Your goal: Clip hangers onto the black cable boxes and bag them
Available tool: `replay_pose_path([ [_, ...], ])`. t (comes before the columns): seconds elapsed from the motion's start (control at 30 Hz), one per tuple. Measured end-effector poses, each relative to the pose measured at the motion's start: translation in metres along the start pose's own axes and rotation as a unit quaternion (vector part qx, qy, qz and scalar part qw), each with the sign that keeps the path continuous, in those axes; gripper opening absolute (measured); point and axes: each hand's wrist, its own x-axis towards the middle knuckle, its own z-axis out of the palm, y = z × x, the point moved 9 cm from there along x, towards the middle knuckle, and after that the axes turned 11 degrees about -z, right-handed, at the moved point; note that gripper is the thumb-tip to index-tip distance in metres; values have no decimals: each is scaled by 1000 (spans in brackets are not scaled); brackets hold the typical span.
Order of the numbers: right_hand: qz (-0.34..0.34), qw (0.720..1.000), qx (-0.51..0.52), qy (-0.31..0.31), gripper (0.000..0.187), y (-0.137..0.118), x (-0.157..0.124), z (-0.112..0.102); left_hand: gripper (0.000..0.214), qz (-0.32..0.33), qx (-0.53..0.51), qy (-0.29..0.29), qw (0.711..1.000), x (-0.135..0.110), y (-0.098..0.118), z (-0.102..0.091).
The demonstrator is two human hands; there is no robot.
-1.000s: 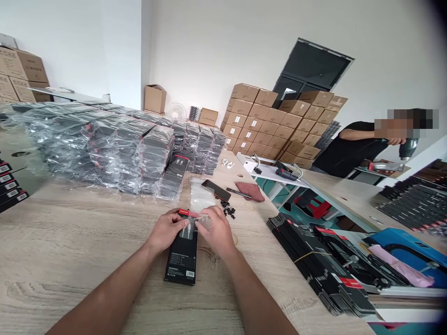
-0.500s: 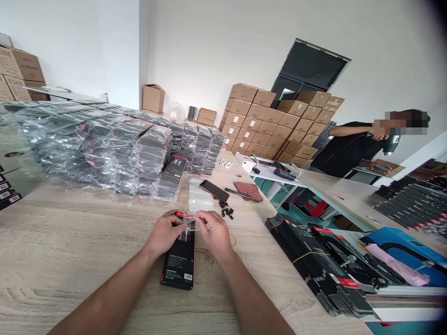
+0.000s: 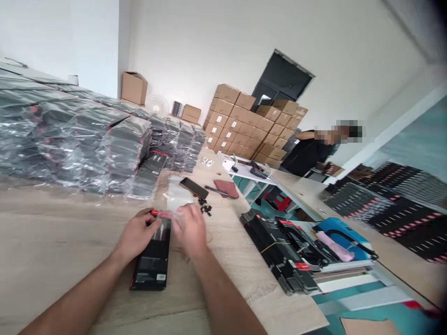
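Note:
A flat black product box (image 3: 152, 260) with a red top edge lies lengthwise on the wooden table (image 3: 52, 232), partly inside a clear plastic sleeve. My left hand (image 3: 136, 233) pinches the box's upper left corner, fingers closed on it. My right hand (image 3: 190, 229) is closed on the sleeve's mouth at the box's upper right. A loose clear bag (image 3: 173, 195) lies just beyond the hands. Small black parts (image 3: 206, 208) are scattered to the right of my right hand.
Stacks of bagged black boxes (image 3: 87, 139) fill the table's left and far side. A phone (image 3: 194, 188), pen and dark red pouch (image 3: 226, 188) lie beyond the hands. Flat black cartons (image 3: 279, 253) pile at the right edge. Cardboard boxes (image 3: 244, 125) stand behind; a person (image 3: 307, 153) works at the far right.
The view has swung to the right and tilted, so everything sits further left in frame. Both hands keep hold of the box and sleeve, and the box now angles slightly left.

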Motion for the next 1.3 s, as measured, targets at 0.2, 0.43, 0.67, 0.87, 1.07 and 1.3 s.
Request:
replay_pose_path([
  [0.2,-11,999,-22,-24,13,-2,-4,11,28,5,61,-12,998,3,-11,7],
  [0.43,-1,1000,-3,-3,5,-1,-7,11,32,13,91,-35,995,4,-14,13],
  [0.67,52,996,71,32,14,20,-10,8,22,27,32,-61,997,6,-12,19],
  [0.87,172,959,171,149,13,73,-21,-3,69,-137,-262,-170,940,-4,-19,19],
  [1.07,157,959,210,104,20,74,-17,10,66,-198,-358,-363,837,-36,3,40],
  [1.3,108,954,278,-20,24,52,-11,32,69,-189,-311,-285,887,-21,-11,36],
])
